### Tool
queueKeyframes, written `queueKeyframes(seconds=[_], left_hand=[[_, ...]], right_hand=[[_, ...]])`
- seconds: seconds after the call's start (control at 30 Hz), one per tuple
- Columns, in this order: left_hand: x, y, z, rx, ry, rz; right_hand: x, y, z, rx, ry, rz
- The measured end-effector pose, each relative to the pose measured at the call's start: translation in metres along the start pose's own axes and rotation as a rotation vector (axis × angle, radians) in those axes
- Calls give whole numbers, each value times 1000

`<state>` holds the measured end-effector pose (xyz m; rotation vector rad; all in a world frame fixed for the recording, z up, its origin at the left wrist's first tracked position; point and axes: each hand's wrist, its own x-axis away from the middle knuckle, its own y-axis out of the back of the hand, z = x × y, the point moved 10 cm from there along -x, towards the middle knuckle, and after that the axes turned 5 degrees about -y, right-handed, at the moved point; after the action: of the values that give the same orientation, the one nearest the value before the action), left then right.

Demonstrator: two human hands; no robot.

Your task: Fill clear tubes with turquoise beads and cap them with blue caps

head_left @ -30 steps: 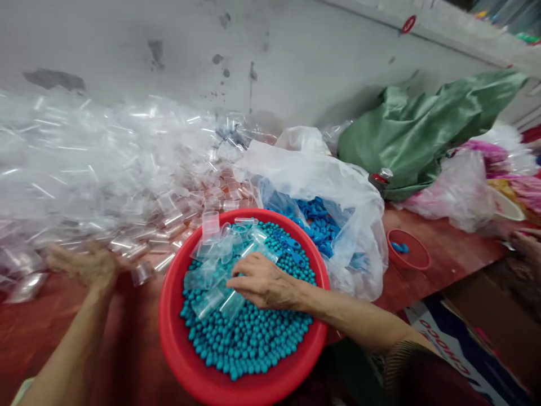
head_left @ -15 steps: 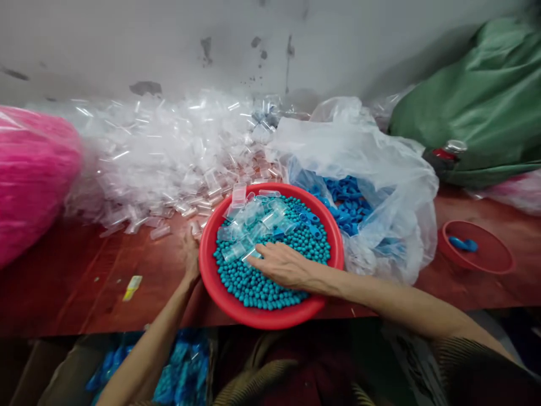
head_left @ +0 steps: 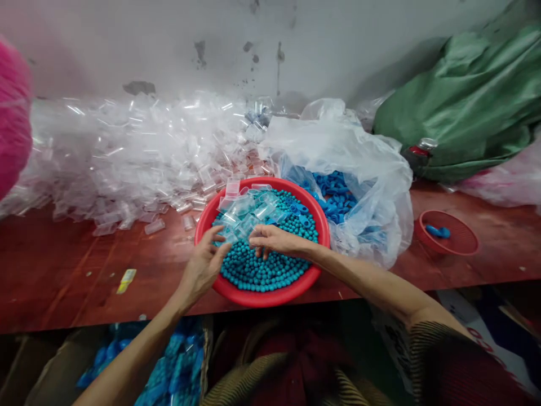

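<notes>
A red basin (head_left: pixel 270 299) full of teal beads (head_left: pixel 262 273) stands at the table's front edge. Clear plastic tubes (head_left: pixel 243 208) lie heaped on the beads at the back left, and a few blue plastic pieces (head_left: pixel 300 211) rest at the right. My left hand (head_left: pixel 205 259) is over the basin's left rim, thumb and fingers apart, with no clear hold on anything. Above the beads, beside the tubes, my right hand (head_left: pixel 274 241) has its fingers curled together. Whatever is in its fingertips, if anything, I cannot make out.
Many clear tubes (head_left: pixel 127 163) are piled along the wall. Behind the basin's right side, a plastic bag (head_left: pixel 372 169) holds blue pieces. A small red basket (head_left: pixel 460 242) stands farther right, near a green sack (head_left: pixel 460 107). A pink bundle (head_left: pixel 12 118) is at far left.
My left hand has come up from beside the basin to above its left rim, fingers spread. My right hand has lifted slightly from the tubes. The view has shifted a little.
</notes>
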<state>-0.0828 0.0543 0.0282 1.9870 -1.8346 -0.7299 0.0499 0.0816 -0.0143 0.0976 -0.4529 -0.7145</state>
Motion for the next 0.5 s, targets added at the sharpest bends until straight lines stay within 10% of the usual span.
queueKeyframes(seconds=[0.17, 0.33, 0.5], left_hand=[[-2, -72, -7, 317, 122, 277], [-10, -69, -18, -240, -86, 325], [0, -101, -18, -675, -155, 611]], right_hand=[[17, -15, -5, 126, 7, -2], [53, 31, 8, 934, 30, -367], [39, 74, 2, 1102, -143, -528]])
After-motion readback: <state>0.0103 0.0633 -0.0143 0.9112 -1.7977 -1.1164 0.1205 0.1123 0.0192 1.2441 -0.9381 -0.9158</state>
